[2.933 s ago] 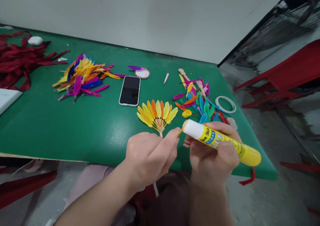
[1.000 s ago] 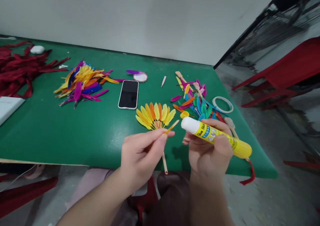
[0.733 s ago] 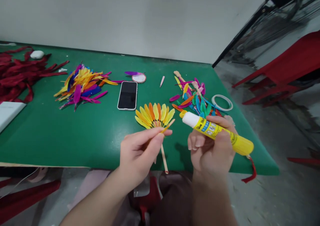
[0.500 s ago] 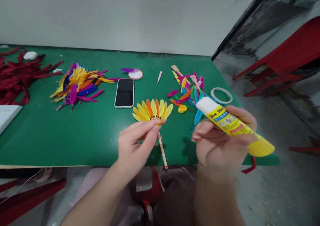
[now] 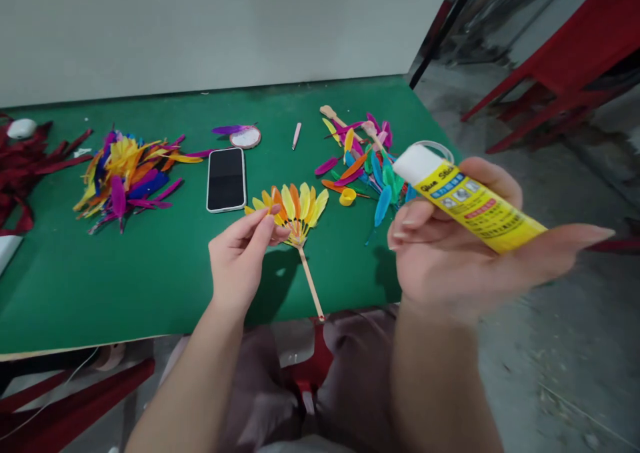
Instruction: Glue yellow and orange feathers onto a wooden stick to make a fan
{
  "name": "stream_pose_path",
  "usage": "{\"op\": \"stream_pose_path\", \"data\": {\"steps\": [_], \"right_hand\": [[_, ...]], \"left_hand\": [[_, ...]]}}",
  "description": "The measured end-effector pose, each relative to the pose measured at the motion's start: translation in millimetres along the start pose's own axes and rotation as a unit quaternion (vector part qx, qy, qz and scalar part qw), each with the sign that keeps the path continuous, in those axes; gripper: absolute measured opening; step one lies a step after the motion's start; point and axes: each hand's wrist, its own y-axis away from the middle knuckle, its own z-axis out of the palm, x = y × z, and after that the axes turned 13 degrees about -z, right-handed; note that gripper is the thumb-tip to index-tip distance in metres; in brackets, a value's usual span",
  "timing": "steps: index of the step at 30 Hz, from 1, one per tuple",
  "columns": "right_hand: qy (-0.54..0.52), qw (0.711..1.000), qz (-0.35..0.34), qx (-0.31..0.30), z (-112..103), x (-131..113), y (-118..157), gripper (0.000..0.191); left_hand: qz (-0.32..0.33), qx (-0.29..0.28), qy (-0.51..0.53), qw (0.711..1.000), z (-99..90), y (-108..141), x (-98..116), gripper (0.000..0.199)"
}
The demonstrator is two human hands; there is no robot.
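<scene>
A yellow glue stick [image 5: 477, 203] with a white end pointing up and left rests in my right hand [image 5: 450, 259]; its fingers are around it and the thumb stretches out to the right. My left hand [image 5: 237, 259] pinches a small orange feather [image 5: 271, 211] between thumb and fingertips. Just behind those fingertips is a fan of yellow and orange feathers [image 5: 305, 206] on a wooden stick [image 5: 311, 283], whose lower end reaches the table's front edge. The left fingers hide part of the fan's left side.
On the green table [image 5: 165, 273] are a phone [image 5: 227, 179], a heap of colored feathers [image 5: 135, 173], more feathers [image 5: 383, 203] at right, a yellow cap [image 5: 347, 197], a tape roll [image 5: 440, 149], tweezers [image 5: 297, 136] and dark red strips [image 5: 30, 166]. A red chair [image 5: 565, 59] stands right.
My left hand has moved left off the fan's centre, uncovering the feather bases. My right thumb has lifted away from the glue stick and straightened. The whole view has shifted.
</scene>
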Motion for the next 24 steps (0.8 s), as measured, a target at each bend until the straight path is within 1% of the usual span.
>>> {"op": "stream_pose_path", "data": {"steps": [2,4,6,8,10,12,17,21,24], "right_hand": [[-0.071,0.997,0.003,0.007,0.1,-3.9,-3.2,0.051],[-0.108,0.994,0.027,0.004,-0.5,-6.6,-5.7,0.051],[-0.115,0.993,0.039,0.003,-2.8,-4.5,-6.7,0.043],[-0.101,0.994,0.028,-0.009,-6.0,3.1,-6.0,0.023],[-0.088,0.995,0.027,-0.023,-8.5,13.9,-4.7,0.018],[-0.088,0.995,0.033,-0.016,-9.4,25.0,-3.9,0.021],[-0.063,0.997,0.039,-0.006,-9.0,48.9,-1.8,0.041],[-0.021,0.998,0.061,-0.017,-11.0,64.1,1.7,0.046],[0.008,0.997,0.067,-0.029,-13.1,72.3,3.4,0.042]], "left_hand": [[0.004,-0.009,0.003,1.0,1.5,0.6,-0.2,0.016],[-0.003,-0.029,0.006,1.0,3.1,1.7,-0.6,0.017],[-0.013,-0.043,0.006,0.999,4.8,3.1,-1.2,0.017],[-0.017,-0.042,0.004,0.999,6.7,4.6,-1.6,0.018],[-0.02,-0.038,0.003,0.999,8.6,6.0,-1.7,0.019],[-0.025,-0.04,0.006,0.999,10.2,7.1,-1.4,0.018],[-0.039,-0.071,0.031,0.996,10.7,9.0,0.3,0.015],[-0.068,-0.084,0.053,0.993,8.1,8.5,1.3,0.018],[-0.077,-0.088,0.068,0.991,6.5,7.3,0.5,0.018]]}}
